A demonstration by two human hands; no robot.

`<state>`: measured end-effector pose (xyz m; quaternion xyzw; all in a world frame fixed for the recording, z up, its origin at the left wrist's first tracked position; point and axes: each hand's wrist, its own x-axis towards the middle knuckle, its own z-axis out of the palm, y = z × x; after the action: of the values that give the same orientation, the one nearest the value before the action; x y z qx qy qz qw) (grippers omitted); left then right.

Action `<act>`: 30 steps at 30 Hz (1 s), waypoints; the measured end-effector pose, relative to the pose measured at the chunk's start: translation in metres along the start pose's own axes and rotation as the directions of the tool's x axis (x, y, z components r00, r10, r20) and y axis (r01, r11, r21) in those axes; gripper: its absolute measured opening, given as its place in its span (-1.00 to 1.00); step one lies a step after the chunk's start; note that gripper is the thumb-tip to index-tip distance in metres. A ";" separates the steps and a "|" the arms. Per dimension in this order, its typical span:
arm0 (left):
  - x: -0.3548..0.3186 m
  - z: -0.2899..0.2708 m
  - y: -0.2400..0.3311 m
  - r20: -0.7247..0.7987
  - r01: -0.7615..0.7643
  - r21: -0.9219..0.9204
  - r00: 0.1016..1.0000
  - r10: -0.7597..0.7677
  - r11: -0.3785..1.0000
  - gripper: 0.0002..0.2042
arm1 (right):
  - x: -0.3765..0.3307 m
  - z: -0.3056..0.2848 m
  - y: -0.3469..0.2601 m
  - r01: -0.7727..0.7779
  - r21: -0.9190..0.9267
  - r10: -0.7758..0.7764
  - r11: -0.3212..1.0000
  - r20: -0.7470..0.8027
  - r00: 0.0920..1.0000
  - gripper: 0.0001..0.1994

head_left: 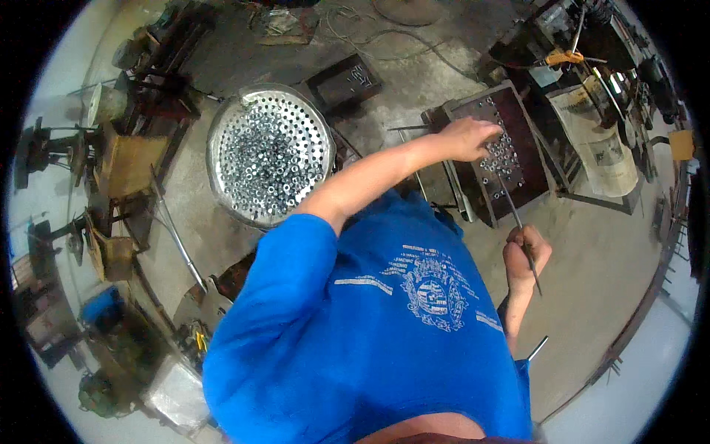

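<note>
My left arm reaches across to a dark metal tray [529, 181], and my left hand [471, 139] is over its left side. The fingers are curled beside loose shiny nuts [505, 154]; whatever they may pinch is hidden. A thin metal rod [510, 201] is gripped in my right hand [527, 255], just outside the tray's near right corner. Its far end slants over the tray among the nuts, and its other end sticks out below my fist. To the left, a round perforated metal pan [319, 133] carries a large heap of similar nuts [270, 163].
A small dark box [333, 85] with a few metal pieces stands behind the pan. On the right is a bench with a yellowish paper sheet [606, 152] and an orange-handled tool [564, 58]. A long metal bar [177, 237] leans at left. Cables [392, 37] lie on the floor.
</note>
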<state>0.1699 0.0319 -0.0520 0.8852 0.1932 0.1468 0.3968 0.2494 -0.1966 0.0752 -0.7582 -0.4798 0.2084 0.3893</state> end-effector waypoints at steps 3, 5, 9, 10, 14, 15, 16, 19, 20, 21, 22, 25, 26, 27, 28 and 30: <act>-0.010 0.000 -0.009 0.013 0.086 0.019 0.996 -0.086 0.996 -0.49 | -0.001 0.005 0.005 0.011 0.028 -0.012 1.000 0.035 0.999 -0.95; -0.044 -0.023 -0.026 0.104 0.116 0.017 0.988 -0.117 0.993 -0.50 | -0.005 0.011 0.010 0.001 0.074 -0.004 0.997 0.043 0.999 -0.94; -0.171 -0.079 -0.081 -0.204 0.379 0.151 0.916 -0.346 0.913 -0.66 | 0.003 0.020 -0.009 0.022 0.183 -0.050 0.983 0.147 0.988 -0.92; -0.205 -0.090 -0.092 -0.255 0.480 0.078 0.857 -0.448 0.874 -0.66 | 0.004 0.021 -0.011 0.023 0.181 -0.054 0.983 0.166 0.985 -0.91; -0.286 -0.104 -0.109 -0.105 0.758 0.275 0.635 -0.766 0.591 -0.64 | 0.013 0.025 -0.021 0.006 0.156 -0.047 0.988 0.260 0.965 -0.89; -0.296 -0.095 -0.116 -0.085 0.762 0.360 0.601 -0.795 0.538 -0.62 | 0.014 0.027 -0.021 0.027 0.153 -0.067 0.988 0.266 0.962 -0.89; -0.300 -0.086 -0.114 -0.117 0.747 0.351 0.634 -0.765 0.565 -0.60 | 0.015 0.030 -0.020 0.049 0.146 -0.088 0.988 0.272 0.958 -0.89; -0.290 -0.067 -0.120 -0.188 0.803 0.375 0.556 -0.810 0.464 -0.68 | 0.018 0.032 -0.024 0.055 0.155 -0.102 0.986 0.312 0.945 -0.89; -0.287 -0.064 -0.127 -0.213 0.835 0.339 0.516 -0.830 0.433 -0.71 | 0.018 0.032 -0.025 0.050 0.164 -0.102 0.985 0.330 0.938 -0.88; -0.291 -0.060 -0.140 -0.250 0.815 0.336 0.560 -0.790 0.472 -0.76 | 0.018 0.033 -0.025 0.054 0.152 -0.103 0.987 0.340 0.935 -0.88; -0.284 -0.063 -0.141 -0.205 0.818 0.380 0.530 -0.823 0.432 -0.76 | 0.017 0.035 -0.026 0.056 0.138 -0.101 0.989 0.344 0.933 -0.87; -0.279 -0.065 -0.134 -0.161 0.782 0.457 0.542 -0.825 0.425 -0.76 | 0.014 0.036 -0.021 0.076 0.108 -0.110 0.991 0.345 0.932 -0.83; -0.284 -0.068 -0.134 -0.170 0.777 0.447 0.560 -0.811 0.443 -0.75 | 0.013 0.036 -0.018 0.084 0.101 -0.114 0.991 0.340 0.933 -0.82; -0.288 -0.072 -0.134 -0.178 0.772 0.438 0.578 -0.797 0.461 -0.75 | 0.012 0.035 -0.016 0.084 0.114 -0.117 0.990 0.323 0.939 -0.81; -0.291 -0.076 -0.132 -0.143 0.768 0.368 0.603 -0.784 0.524 -0.78 | 0.010 0.035 -0.014 0.078 0.124 -0.113 0.989 0.307 0.945 -0.81; -0.295 -0.076 -0.124 -0.118 0.708 0.444 0.654 -0.747 0.550 -0.75 | 0.008 0.033 -0.013 0.059 0.127 -0.094 0.990 0.287 0.953 -0.80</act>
<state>-0.1499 0.0217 -0.1289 0.7969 0.5534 -0.1171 0.2120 0.2228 -0.1739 0.0654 -0.6756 -0.5481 0.3308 0.3657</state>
